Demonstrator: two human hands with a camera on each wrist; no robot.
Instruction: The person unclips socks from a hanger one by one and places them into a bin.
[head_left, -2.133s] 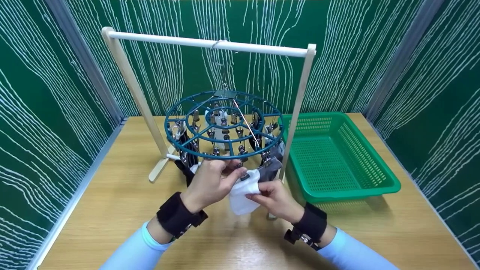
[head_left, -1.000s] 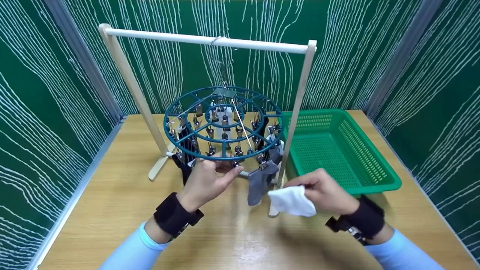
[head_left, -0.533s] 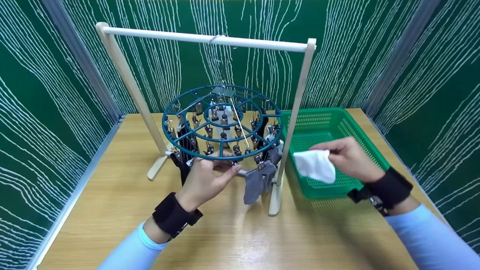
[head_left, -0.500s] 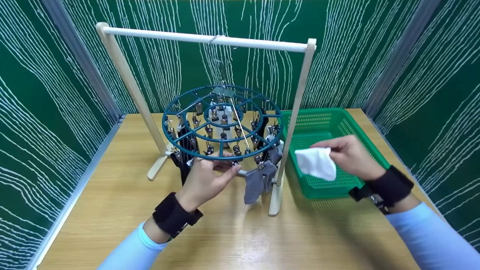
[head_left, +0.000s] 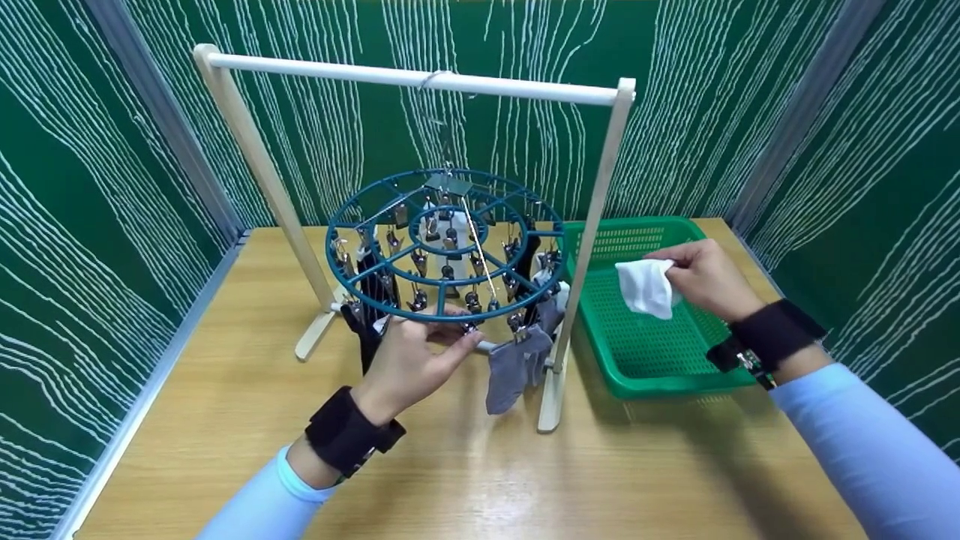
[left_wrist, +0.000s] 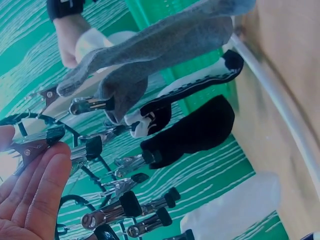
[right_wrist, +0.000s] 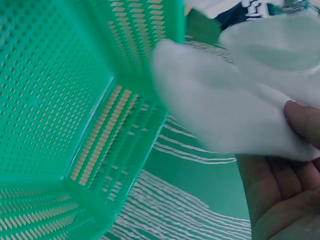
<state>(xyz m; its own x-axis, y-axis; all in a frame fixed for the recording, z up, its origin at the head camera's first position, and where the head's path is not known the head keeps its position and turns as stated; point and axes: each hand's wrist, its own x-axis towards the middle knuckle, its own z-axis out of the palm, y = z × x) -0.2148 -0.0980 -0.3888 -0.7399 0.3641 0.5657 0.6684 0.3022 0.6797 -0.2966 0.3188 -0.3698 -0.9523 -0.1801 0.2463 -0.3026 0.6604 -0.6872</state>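
Observation:
A white sock [head_left: 646, 287] dangles from my right hand [head_left: 709, 279], pinched between thumb and fingers above the green basket [head_left: 626, 386]. My left hand [head_left: 412, 360] is under the near rim of the round dark-green clip hanger [head_left: 390, 306]. In the left wrist view its fingers and thumb hold a metal clip [left_wrist: 37, 145] that has no cloth in its jaws. Just right of that hand, grey socks [head_left: 508, 375] hang from clips. Black socks [left_wrist: 192, 131] and a white sock [left_wrist: 232, 207] hang farther round the ring.
The hanger hooks onto the white bar [head_left: 517, 88] of a wooden stand, whose right leg [head_left: 592, 232] stands between the hanger and the basket. Dark clothing [head_left: 373, 281] hangs on the hanger's left side. Green patterned walls surround the wooden table [head_left: 247, 450].
The white sock came away from the clip at the near rim. My right hand carried it rightward and over the green basket. My left hand stayed at the clip.

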